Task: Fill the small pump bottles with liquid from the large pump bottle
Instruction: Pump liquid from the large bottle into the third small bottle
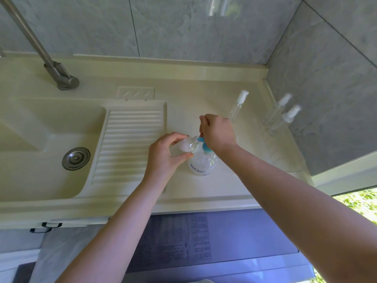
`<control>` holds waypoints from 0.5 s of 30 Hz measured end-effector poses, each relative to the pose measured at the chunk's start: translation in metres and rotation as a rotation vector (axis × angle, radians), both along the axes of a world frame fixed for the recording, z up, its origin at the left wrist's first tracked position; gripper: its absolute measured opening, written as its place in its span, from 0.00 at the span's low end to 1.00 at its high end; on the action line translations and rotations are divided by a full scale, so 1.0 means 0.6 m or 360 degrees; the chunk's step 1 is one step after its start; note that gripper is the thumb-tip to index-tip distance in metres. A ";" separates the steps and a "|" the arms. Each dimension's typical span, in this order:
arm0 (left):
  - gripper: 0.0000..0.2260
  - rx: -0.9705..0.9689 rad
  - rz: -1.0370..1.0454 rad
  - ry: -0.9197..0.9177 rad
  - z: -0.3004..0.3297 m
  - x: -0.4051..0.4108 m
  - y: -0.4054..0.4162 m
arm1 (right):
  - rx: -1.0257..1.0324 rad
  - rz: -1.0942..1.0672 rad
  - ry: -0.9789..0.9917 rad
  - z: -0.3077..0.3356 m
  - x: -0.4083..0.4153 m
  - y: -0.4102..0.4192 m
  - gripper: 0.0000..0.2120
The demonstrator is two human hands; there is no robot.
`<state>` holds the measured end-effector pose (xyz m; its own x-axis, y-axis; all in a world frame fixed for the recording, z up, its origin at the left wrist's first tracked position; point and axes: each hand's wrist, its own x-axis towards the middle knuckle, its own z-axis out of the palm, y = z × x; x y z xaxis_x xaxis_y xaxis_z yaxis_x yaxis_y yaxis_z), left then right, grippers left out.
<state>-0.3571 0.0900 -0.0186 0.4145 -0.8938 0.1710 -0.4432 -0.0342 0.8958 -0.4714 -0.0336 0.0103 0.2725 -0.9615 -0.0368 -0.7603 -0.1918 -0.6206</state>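
Near the middle of the frame, one large clear plastic pump bottle with a blue pump head (203, 164) is standing upright on the pale cream countertop (204, 188), just right of the ribbed washboard slope (130, 148). The right hand (218, 133) is resting on top of the blue pump, its fingers curled together over the pump head and hiding most of it. The left hand (165, 156) is holding one small clear plastic bottle (186, 146) tilted on its side, thumb and fingers clamped around its body, with the open neck of that bottle touching the blue spout. Three more small clear bottles with white pump caps are standing in the right part of the frame: one (238, 106) just beyond the right hand, and two, (280, 106) and (287, 118), close together near the grey tiled wall (326, 88). In the left of the frame one cream sink basin (40, 160) is showing a single round metal drain (76, 158), and one grey metal tap (51, 64) is rising toward the upper left corner. How much liquid is in the held small bottle cannot be told.
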 end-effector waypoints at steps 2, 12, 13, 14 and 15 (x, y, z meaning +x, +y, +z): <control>0.19 -0.0007 -0.0006 0.0005 0.002 0.000 -0.001 | -0.0058 0.0007 0.0063 -0.002 0.003 0.003 0.19; 0.18 -0.0002 -0.0019 -0.0016 0.004 0.002 0.000 | 0.0132 -0.0031 -0.0106 0.008 -0.004 -0.005 0.20; 0.18 -0.0002 -0.0014 -0.0014 0.003 0.003 0.001 | 0.0123 -0.0021 -0.0089 0.008 -0.003 -0.004 0.19; 0.18 -0.0007 -0.0010 -0.0014 0.003 0.003 0.001 | 0.0099 -0.0007 -0.0062 0.008 -0.002 -0.003 0.19; 0.18 -0.0012 -0.0006 -0.0015 0.001 0.004 0.001 | 0.0064 0.0005 -0.0031 0.006 0.001 -0.004 0.19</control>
